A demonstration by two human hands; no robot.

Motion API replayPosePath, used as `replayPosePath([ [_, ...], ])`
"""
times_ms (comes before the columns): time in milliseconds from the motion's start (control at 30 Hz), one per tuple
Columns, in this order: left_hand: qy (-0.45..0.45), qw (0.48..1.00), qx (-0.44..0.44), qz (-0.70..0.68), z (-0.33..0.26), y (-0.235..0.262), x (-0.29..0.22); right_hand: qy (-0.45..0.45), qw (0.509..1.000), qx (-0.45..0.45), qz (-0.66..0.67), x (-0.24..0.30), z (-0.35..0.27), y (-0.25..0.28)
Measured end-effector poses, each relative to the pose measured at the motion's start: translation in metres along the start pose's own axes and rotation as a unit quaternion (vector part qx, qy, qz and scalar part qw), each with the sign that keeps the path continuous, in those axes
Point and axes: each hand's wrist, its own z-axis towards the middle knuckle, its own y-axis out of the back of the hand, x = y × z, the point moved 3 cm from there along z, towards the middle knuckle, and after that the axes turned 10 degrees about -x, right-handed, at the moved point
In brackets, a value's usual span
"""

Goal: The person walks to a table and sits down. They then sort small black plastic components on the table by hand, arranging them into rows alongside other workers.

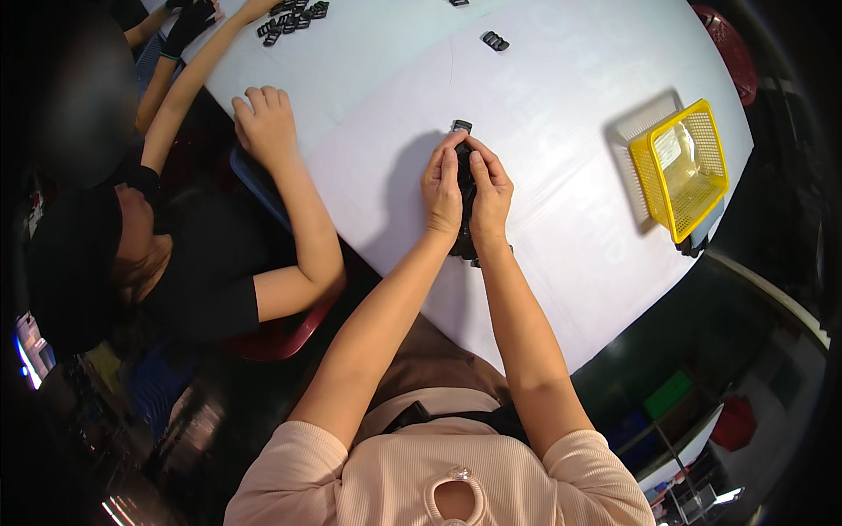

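My left hand [441,181] and my right hand [489,186] are pressed together over the white table [544,105], both gripping a stack of small black plastic parts [465,171] held between them. The top of the stack [461,126] pokes out beyond my fingertips, and its lower end [462,245] shows below my wrists. Most of the stack is hidden by my fingers.
A yellow mesh basket [682,167] stands at the table's right edge. One loose black part [495,40] and a pile of black parts [292,19] lie at the far side. A seated person on the left rests a hand [266,124] on the table edge.
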Motion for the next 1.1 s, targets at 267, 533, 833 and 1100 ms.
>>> replayPosePath([
  [267, 0.300, 0.913, 0.001, -0.276, 0.001, -0.016, -0.003, 0.099, 0.984, -0.089, -0.122, 0.029, -0.005, -0.017],
  [533, 0.354, 0.783, 0.162, -0.485, 0.017, -0.031, 0.040, 0.170, 0.944, -0.077, -0.271, 0.053, -0.002, -0.031],
  [833, 0.418, 0.741, 0.063, -0.522, 0.031, -0.055, 0.012, 0.009, 0.995, -0.095, -0.033, 0.113, 0.023, 0.024],
  [1100, 0.377, 0.670, 0.039, -0.638, 0.159, -0.112, -0.029, -0.072, 0.981, -0.180, -0.035, 0.096, 0.020, 0.072],
])
